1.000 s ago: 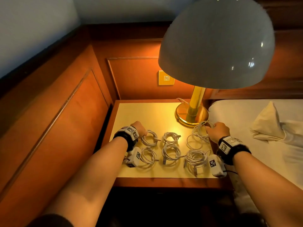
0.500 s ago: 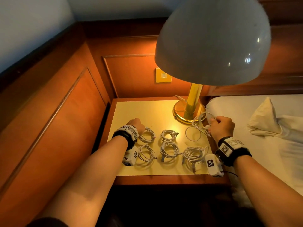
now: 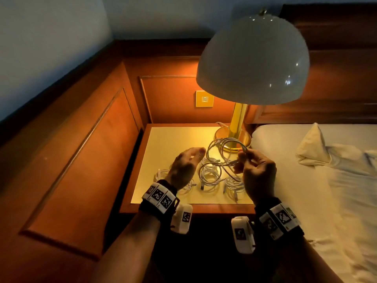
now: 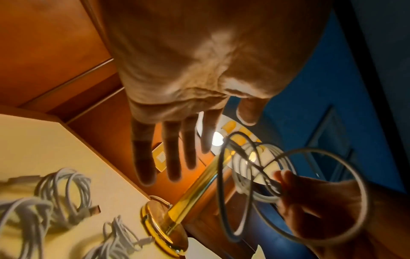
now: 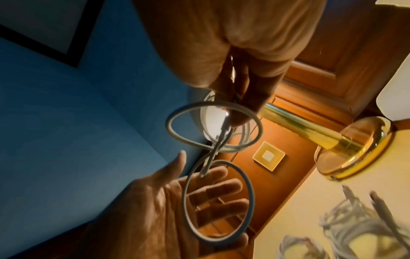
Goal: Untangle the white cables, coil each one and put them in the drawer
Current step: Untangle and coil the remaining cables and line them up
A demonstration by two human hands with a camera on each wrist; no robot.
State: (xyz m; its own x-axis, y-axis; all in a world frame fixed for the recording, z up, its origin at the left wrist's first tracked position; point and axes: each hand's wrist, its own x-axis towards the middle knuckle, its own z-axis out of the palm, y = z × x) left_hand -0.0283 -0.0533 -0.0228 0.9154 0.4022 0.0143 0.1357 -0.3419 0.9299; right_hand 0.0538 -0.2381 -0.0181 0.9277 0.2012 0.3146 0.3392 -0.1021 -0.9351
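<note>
My right hand (image 3: 242,160) pinches a loose white cable (image 3: 224,150) and holds it in the air above the nightstand (image 3: 173,144), in front of the lamp base. The cable (image 5: 213,133) hangs in a few wide loops, with one loop in front of my left palm. My left hand (image 3: 193,158) hovers open just left of the loops, fingers (image 4: 168,149) straight, holding nothing. Several coiled white cables (image 3: 210,176) lie in rows on the nightstand below both hands. No drawer shows in any view.
A brass lamp (image 3: 253,62) with a big white dome shade stands at the nightstand's back right, close above the hands. A bed (image 3: 326,190) with white sheets lies to the right. Wood panelling (image 3: 81,150) walls the left and back, with a wall switch (image 3: 204,99).
My right hand has lifted the loose cable off the nightstand into the air. My left hand has left the coils at the left, risen, and opened beside the loops.
</note>
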